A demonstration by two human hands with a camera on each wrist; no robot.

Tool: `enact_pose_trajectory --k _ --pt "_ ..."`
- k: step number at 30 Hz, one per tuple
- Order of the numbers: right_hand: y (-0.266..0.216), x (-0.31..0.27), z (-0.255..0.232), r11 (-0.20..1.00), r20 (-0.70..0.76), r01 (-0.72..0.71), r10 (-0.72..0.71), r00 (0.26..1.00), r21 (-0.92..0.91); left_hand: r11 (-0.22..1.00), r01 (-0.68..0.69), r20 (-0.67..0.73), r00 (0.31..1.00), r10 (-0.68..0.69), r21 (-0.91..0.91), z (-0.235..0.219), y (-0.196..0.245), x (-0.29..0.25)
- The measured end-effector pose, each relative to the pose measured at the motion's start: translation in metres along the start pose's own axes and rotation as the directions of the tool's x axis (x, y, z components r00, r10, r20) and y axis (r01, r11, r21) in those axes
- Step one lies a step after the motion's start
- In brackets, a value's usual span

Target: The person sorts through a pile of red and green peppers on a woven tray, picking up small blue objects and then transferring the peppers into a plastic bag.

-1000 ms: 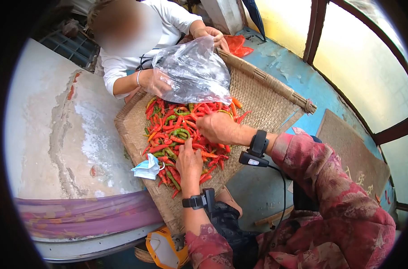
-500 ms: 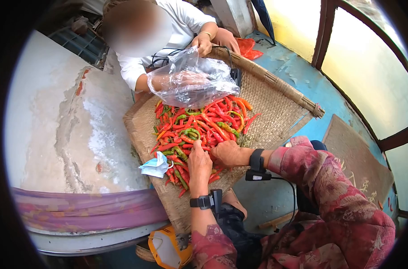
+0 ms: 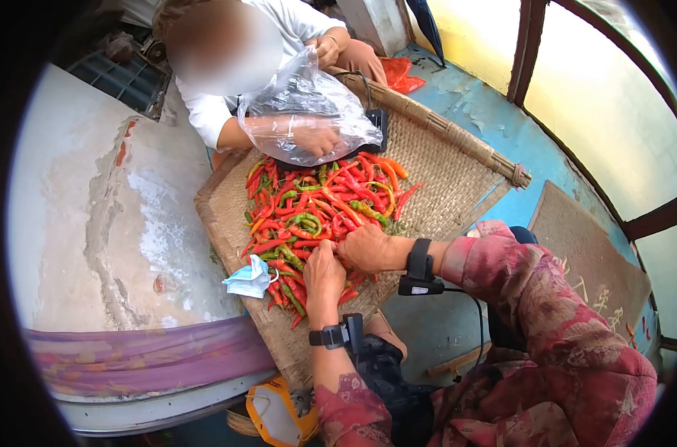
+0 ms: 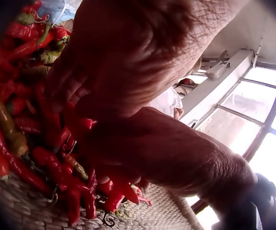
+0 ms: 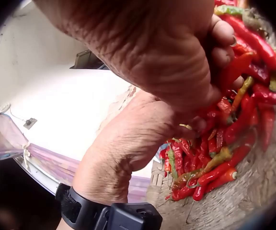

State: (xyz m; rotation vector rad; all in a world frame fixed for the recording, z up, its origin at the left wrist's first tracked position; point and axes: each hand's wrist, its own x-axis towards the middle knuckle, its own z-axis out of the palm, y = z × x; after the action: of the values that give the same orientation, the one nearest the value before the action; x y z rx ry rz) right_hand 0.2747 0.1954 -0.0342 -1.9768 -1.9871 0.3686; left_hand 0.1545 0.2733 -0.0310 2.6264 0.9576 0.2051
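Observation:
A heap of red, orange and green chili peppers (image 3: 353,190) covers much of a woven bamboo tray (image 3: 446,179). Over its near part, my left hand (image 3: 325,277) and right hand (image 3: 368,249) meet at the fingertips. In the right wrist view, my right fingers curl round a red chili pepper (image 5: 236,67). The left thumb and fingers pinch close beside it, at the same pepper; their tips are partly hidden by the right hand. Loose peppers (image 4: 56,167) lie right under both hands in the left wrist view.
Across the tray, another person has one hand inside a clear plastic bag (image 3: 294,97), close to a black device (image 3: 379,128). A blue face mask (image 3: 250,279) lies at the heap's left edge. A yellow-rimmed object (image 3: 256,406) stands below the tray, and a brown board (image 3: 588,246) lies right.
My right hand has come back from the heap's far side to my left hand. The other person's bag has shifted, and their arm reaches farther into it.

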Motion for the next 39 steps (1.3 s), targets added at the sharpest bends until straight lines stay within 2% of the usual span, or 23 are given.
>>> enact_pose_trajectory --k 3,6,8,10,12,13,15,18,21,23,24,26,30,31,32,33,35,37,39 --pt "0.005 0.000 -0.011 1.000 0.034 0.003 -0.004 0.999 0.010 0.997 -0.077 -0.001 0.997 0.077 -0.025 -0.003 0.002 -0.001" --pt "0.012 0.002 -0.014 0.996 0.027 -0.037 0.039 0.999 -0.082 0.989 -0.119 0.012 0.993 0.120 -0.084 -0.003 0.002 0.001" --pt "0.016 0.001 -0.018 0.996 -0.075 -0.068 0.064 0.995 -0.058 0.992 -0.083 0.013 0.996 0.085 -0.099 -0.007 0.005 0.001" --pt "0.021 0.002 -0.020 0.996 -0.084 -0.073 0.069 0.994 -0.056 0.992 -0.048 0.013 0.999 0.050 -0.115 -0.009 0.008 0.003" --pt "0.023 0.003 -0.023 0.996 -0.092 -0.079 0.074 0.993 -0.052 0.990 -0.046 -0.092 0.995 0.034 -0.134 -0.010 0.008 0.005" --pt "0.023 0.004 -0.024 0.992 -0.092 -0.116 0.111 0.990 -0.049 0.990 -0.046 -0.092 0.995 0.034 -0.134 -0.011 0.009 0.005" --pt "0.024 0.003 -0.029 0.987 -0.093 -0.154 0.149 0.984 -0.045 0.992 -0.052 -0.227 0.973 0.025 -0.115 -0.012 0.010 0.006" --pt "0.028 0.002 -0.038 0.985 -0.105 -0.161 0.155 0.982 -0.056 0.997 0.013 -0.272 0.962 -0.032 -0.070 -0.016 0.010 0.006" --pt "0.031 0.006 -0.037 0.978 -0.181 -0.207 0.197 0.964 -0.039 0.999 0.023 -0.238 0.971 -0.028 -0.025 -0.018 0.010 0.004" --pt "0.036 0.012 -0.028 0.990 -0.345 -0.139 0.138 0.928 0.021 0.999 0.051 -0.218 0.974 -0.052 -0.014 -0.017 0.009 0.004" --pt "0.035 0.015 -0.023 0.990 -0.345 -0.139 0.138 0.928 0.022 0.997 0.077 -0.199 0.977 -0.076 -0.002 -0.017 0.009 0.003" --pt "0.034 0.021 -0.014 0.981 -0.592 0.032 0.090 0.801 0.192 0.995 0.096 -0.188 0.978 -0.093 0.004 -0.017 0.009 0.003" --pt "0.033 0.017 -0.018 0.994 -0.563 -0.019 0.077 0.823 0.108 0.993 0.108 -0.180 0.979 -0.098 0.045 -0.017 0.009 0.002" --pt "0.032 0.014 -0.019 0.994 -0.385 -0.108 0.102 0.917 0.008 0.993 0.109 -0.180 0.979 -0.099 0.046 -0.016 0.008 0.002" --pt "0.032 0.012 -0.020 0.979 -0.195 -0.172 0.149 0.969 -0.108 0.994 0.098 -0.179 0.980 -0.087 0.052 -0.015 0.007 0.002" --pt "0.033 0.012 -0.012 0.979 -0.195 -0.172 0.149 0.970 -0.108 0.995 0.086 -0.178 0.981 -0.074 0.058 -0.014 0.007 0.002" --pt "0.034 0.014 0.009 0.962 -0.313 -0.176 0.105 0.944 -0.208 0.994 0.100 -0.142 0.985 -0.093 0.038 -0.013 0.006 0.003" --pt "0.027 0.012 0.008 0.972 -0.275 -0.136 0.079 0.958 -0.194 0.993 0.115 -0.106 0.988 -0.113 0.018 -0.011 0.005 0.004" --pt "0.022 0.010 0.008 0.980 -0.236 -0.097 0.053 0.970 -0.176 0.998 0.067 -0.136 0.989 -0.063 0.023 -0.009 0.004 0.004"
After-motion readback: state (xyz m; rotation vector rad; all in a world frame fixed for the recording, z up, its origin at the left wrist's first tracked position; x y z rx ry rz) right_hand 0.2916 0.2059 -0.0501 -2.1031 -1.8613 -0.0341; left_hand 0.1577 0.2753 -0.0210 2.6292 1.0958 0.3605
